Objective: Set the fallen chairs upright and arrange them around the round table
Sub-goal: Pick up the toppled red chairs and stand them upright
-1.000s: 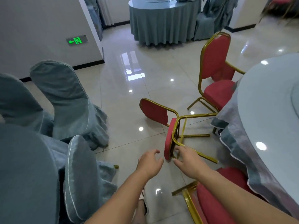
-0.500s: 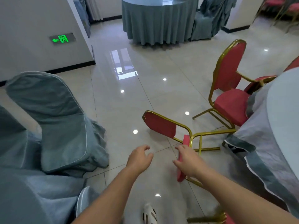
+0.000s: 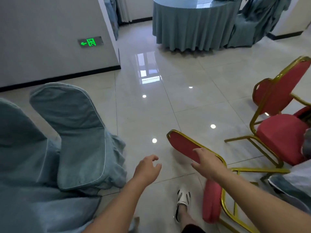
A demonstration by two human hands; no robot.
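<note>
Sideways on the tiled floor (image 3: pixel 143 115) lies the fallen chair (image 3: pixel 183 145), just beside the draped surface (image 3: pixel 303 172) at lower right. Over its backrest hovers the right hand (image 3: pixel 208 163), grip spread; whether it touches I cannot tell. Nearby hangs the left hand (image 3: pixel 147 169), grip loosely curled, holding nothing.

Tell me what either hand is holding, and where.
Nothing is gripped. The left hand is free above the floor; the right hand is open over the back of the fallen chair, contact unclear.
</note>
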